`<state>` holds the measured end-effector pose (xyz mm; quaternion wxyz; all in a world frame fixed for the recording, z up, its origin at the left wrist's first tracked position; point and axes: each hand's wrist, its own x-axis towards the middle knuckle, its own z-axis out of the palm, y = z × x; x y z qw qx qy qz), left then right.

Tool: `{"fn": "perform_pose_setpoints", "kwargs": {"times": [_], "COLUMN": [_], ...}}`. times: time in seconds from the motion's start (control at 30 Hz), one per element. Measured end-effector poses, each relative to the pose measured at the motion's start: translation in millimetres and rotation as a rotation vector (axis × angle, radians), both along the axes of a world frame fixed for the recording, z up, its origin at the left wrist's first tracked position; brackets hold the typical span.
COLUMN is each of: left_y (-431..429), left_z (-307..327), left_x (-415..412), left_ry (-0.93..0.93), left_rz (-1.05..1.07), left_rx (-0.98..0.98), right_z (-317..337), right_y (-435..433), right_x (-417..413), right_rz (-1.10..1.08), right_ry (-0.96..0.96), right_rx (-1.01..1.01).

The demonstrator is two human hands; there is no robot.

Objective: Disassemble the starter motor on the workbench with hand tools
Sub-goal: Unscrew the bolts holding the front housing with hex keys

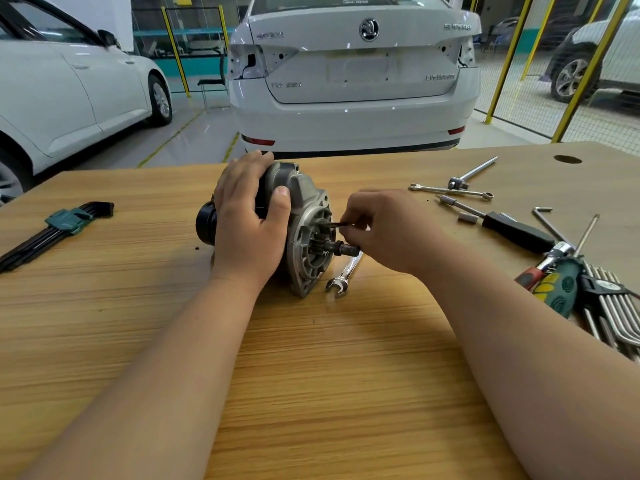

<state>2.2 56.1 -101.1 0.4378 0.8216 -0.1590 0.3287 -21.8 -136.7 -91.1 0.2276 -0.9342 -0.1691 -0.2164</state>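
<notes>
Fingers of the left hand curl over the top of the starter motor, thumb down the near side: a full grip that pins it to the counter. Right hand fingers are narrow, pinching a thin dark key with its tip in the flange face, just above the pinion shaft.

Motor lies on its side mid-counter, black end cap toward 9 o'clock, grey flange and shaft toward 3 o'clock.

Around the motor:
- 5 o'clock: combination wrench flat on the counter, open jaw toward the person, far end under the right hand.
- 9 o'clock, well apart: hex key set in a green holder.
- 2 o'clock: slim spanner and a sliding T-bar, touching or nearly so (cannot tell which).
- 3 o'clock: black-handled driver, a small socket just beside its shank, one loose L-key.
- 4 o'clock, at the counter edge: second hex key set, chrome, partly under a green-and-yellow handle.

12 o'clock, beyond the counter: white car, rear facing the person.
</notes>
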Motion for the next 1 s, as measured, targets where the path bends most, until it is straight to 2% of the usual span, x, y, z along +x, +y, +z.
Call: {"fn": "perform_pose_setpoints", "kwargs": {"times": [0.13,0.23,0.47,0.7,0.9,1.0], "left_y": [-0.3,-0.3,-0.9,-0.4,-0.1,-0.2], "left_z": [-0.6,-1.4,0.5,-0.5,-1.0,-0.1], "left_x": [2.0,2.9,0.0,0.9,1.8,0.7], "left_ry": [-0.007,-0.013,0.007,0.001,0.000,-0.001], "left_rz": [0.006,0.007,-0.001,0.000,-0.007,-0.010], "left_rx": [0.000,-0.003,-0.020,-0.013,-0.010,-0.015], "right_z": [-6.8,-9.2,-11.5,-9.8,-11.0,-10.4], "right_y": [1.4,10.4,20.7,31.1,33.1,29.3], "right_x": [0.6,4.9,9.9,10.0,9.3,3.8], "right_rz": [-0.057,-0.039,-0.161,-0.206,-0.256,-0.241], "right_ry": [0.363,0.532,0.636,0.798,0.741,0.656], "right_rx": [0.606,0.870,0.998,1.219,1.214,1.080]}}
